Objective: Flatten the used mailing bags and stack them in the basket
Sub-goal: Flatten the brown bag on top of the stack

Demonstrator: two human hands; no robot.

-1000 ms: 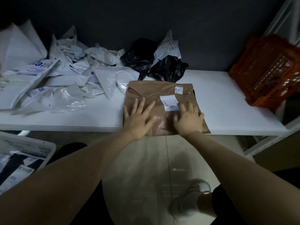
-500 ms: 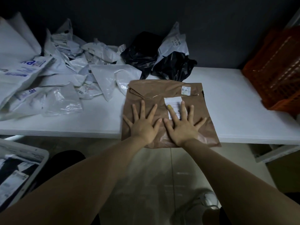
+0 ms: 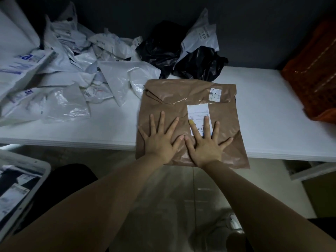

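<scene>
A brown mailing bag (image 3: 181, 99) with two white labels lies flat on the white table (image 3: 269, 113), its near edge hanging over the table's front. My left hand (image 3: 160, 139) and my right hand (image 3: 205, 142) press palm-down on its lower half, side by side, fingers spread, thumbs almost touching. My right fingers cover part of the larger label. A white basket (image 3: 27, 188) sits low at the left, holding flattened white and dark bags. A heap of crumpled white mailing bags (image 3: 69, 73) covers the table's left part.
Two crumpled black bags (image 3: 198, 64) and a white one lie at the back of the table against the dark wall. An orange crate (image 3: 316, 77) stands at the right end. Below the table are a tiled floor and my shoe (image 3: 234, 224).
Both hands have flattened and spread their fingers on the brown bag, sliding slightly toward its near edge. The view has shifted closer and down; the bag looks smoother.
</scene>
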